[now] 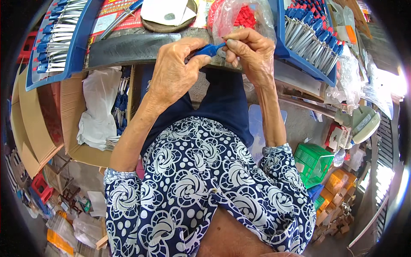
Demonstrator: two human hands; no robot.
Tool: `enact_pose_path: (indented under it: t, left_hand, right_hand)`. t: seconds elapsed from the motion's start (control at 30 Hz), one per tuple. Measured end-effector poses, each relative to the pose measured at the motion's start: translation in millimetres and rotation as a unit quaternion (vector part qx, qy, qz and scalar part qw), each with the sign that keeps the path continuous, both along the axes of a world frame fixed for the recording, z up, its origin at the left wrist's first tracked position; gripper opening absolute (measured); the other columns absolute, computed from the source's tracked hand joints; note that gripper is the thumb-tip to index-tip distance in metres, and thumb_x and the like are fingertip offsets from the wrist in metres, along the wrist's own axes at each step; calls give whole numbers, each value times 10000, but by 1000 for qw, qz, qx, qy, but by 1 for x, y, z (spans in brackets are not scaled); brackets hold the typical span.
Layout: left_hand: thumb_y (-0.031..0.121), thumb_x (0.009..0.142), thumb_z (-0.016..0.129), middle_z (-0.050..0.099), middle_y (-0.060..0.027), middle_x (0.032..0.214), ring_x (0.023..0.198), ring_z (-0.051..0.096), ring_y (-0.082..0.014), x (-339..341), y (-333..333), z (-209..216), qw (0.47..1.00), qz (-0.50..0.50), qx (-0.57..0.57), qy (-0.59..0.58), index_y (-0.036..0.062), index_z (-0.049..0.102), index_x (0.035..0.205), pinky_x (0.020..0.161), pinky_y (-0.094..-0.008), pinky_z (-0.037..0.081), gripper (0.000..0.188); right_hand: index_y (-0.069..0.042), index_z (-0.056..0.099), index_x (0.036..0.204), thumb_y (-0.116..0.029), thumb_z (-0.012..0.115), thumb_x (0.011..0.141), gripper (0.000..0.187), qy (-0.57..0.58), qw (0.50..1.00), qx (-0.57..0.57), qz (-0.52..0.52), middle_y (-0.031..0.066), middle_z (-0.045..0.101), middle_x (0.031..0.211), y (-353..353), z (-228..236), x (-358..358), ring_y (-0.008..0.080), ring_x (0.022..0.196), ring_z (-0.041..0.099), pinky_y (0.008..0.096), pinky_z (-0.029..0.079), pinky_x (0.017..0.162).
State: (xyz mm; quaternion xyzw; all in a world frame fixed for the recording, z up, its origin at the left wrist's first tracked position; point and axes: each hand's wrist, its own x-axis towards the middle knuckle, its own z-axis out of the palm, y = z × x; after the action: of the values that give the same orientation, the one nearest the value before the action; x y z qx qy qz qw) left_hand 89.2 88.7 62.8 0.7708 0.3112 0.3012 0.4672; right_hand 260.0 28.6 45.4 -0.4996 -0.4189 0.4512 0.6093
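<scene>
Over the near edge of the bench, my left hand (173, 70) is closed round a blue plastic piece (207, 51) with a narrow end pointing right. The rest of the piece is hidden in the palm. My right hand (255, 55) pinches at that narrow end between thumb and forefinger; anything smaller between those fingertips cannot be made out. Just beyond the right hand lies a clear plastic bag (266, 21) with small red pieces (244, 17) in it. Left of my left hand, a dark curved strip (128, 50) runs along the bench edge.
Blue trays flank me, left (78, 51) and right (280, 47), holding many silver tools with blue handles and red ends. A round board (150, 26) bears white paper. A slim metal tool (115, 23) lies beside it. A cardboard box (70, 115) and green crate (314, 162) stand lower.
</scene>
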Motion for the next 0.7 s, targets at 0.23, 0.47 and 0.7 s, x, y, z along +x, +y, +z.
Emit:
enact_pose_path:
  t: [0.23, 0.47, 0.7]
  left_hand:
    - [47, 716, 618, 611, -124, 793, 681, 586, -184, -5, 3, -8, 1000, -23, -10, -1, -50, 597, 898, 623, -272, 463, 207]
    - [37, 713, 600, 612, -107, 766, 664, 572, -156, -28, 2, -19, 994, -87, -64, -18, -44, 590, 876, 629, -258, 451, 182]
    - [7, 697, 587, 596, -86, 766, 660, 533, -131, -46, -12, -19, 985, -124, -115, 16, -52, 588, 855, 627, -249, 430, 169]
  right_hand:
    - [58, 586, 895, -18, 577, 794, 127, 28, 999, -16, 16, 145, 606, 704, -5, -3, -2, 127, 556, 567, 201, 435, 472]
    - [67, 568, 918, -124, 557, 831, 210, 146, 982, -91, 82, 171, 615, 746, -22, -7, -9, 145, 570, 587, 223, 479, 499]
    - [63, 549, 948, -137, 555, 835, 230, 212, 957, -138, 143, 170, 615, 767, -43, -22, -19, 155, 576, 597, 220, 483, 493]
